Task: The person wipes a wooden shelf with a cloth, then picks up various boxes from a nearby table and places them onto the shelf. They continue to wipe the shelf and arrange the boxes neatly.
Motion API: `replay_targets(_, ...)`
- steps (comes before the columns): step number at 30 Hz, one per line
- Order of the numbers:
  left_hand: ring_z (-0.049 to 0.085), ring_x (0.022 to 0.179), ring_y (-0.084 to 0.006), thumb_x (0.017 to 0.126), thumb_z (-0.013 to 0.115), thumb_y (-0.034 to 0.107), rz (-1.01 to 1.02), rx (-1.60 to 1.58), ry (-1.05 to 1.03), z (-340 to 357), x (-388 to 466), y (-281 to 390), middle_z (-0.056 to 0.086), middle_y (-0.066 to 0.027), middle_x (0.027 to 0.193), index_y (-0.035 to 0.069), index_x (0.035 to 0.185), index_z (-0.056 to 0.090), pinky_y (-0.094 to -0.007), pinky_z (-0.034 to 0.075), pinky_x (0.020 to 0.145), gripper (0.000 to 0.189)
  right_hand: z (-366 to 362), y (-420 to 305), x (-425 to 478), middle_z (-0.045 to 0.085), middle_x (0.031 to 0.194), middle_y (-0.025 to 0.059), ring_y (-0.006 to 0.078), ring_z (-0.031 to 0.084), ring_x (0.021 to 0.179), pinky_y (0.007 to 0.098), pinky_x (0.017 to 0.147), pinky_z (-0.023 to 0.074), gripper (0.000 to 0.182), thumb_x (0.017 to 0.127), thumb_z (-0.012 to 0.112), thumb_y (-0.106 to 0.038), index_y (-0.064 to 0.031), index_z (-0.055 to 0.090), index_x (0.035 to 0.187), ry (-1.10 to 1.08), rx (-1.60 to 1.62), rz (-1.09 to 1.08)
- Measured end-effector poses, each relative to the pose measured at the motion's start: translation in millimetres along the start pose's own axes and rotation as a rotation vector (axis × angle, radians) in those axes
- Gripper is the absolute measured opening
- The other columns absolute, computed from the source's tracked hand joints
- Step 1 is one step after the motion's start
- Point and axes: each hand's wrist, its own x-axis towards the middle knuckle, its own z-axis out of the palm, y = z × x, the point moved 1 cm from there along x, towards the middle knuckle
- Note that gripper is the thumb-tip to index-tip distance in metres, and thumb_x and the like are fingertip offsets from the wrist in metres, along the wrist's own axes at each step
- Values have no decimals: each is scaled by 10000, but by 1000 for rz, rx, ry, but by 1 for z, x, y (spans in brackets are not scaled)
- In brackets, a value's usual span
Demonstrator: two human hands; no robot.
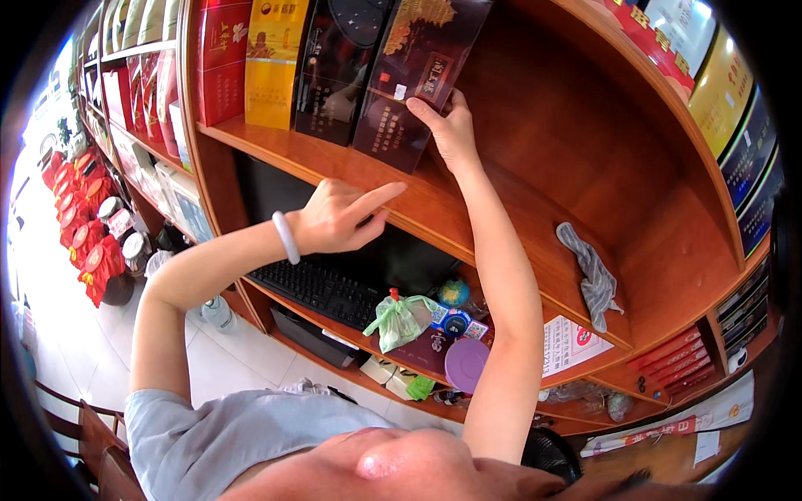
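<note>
My right hand [450, 127] grips the right edge of a dark maroon gift box [401, 81], thumb on its front face. The box leans a little on the wooden shelf [376, 185], at the right end of a row. Beside it stand a black glossy box [335, 69], a yellow box [269, 69] and a red box [222, 62]. My left hand [344, 216], with a pale bangle on the wrist, is held in front of the shelf's edge, index finger extended, holding nothing. A crumpled grey cloth [589, 275] lies on the same shelf, further right.
Below the shelf are a black keyboard [319, 291], a dark monitor, a tied green plastic bag [401, 322], a small globe [453, 292] and a purple round lid [467, 364]. Boxes fill the shelves at right. Red-wrapped jars [103, 263] stand on the floor at left.
</note>
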Motion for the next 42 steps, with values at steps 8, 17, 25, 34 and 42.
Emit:
replay_targets(8,398,343,-164,737,557,-32,-487,-286,45,-5,-91,40,401,-38,438,-5,1142,484,-262,325,366,413,-11,-3,0,508,1071,130,202,498,957,300,861,370,616,821,526,-479,42,418,1130,159,-17,-22)
replay_targets(17,391,415,-105,787,527,21,-1057,-410,-41,28,-198,96,440,-43,486,16,1142,483,-237,361,432,358,-15,-22,-7,477,1028,104,167,497,889,294,788,400,413,899,432,-338,25,434,1098,389,-104,-184)
replay_targets(25,431,459,-70,764,512,-4,-1414,-317,-2,12,-269,136,491,-46,512,-16,1050,544,-239,381,446,289,17,-71,-39,517,943,116,211,505,850,326,767,405,79,848,470,-48,17,509,871,118,-261,-726)
replay_targets(34,590,639,-299,719,510,132,-1829,-28,37,-13,-315,228,600,-169,677,37,921,625,-380,470,634,252,133,-45,-148,592,931,113,282,551,847,362,766,426,147,734,649,-92,-11,584,838,-503,-330,-472)
replay_targets(42,588,632,-277,735,510,160,-1950,260,110,-59,-355,302,604,-134,653,26,949,604,-359,466,636,269,212,30,-318,619,779,104,199,587,721,283,678,462,97,773,591,-61,23,606,818,-982,45,25)
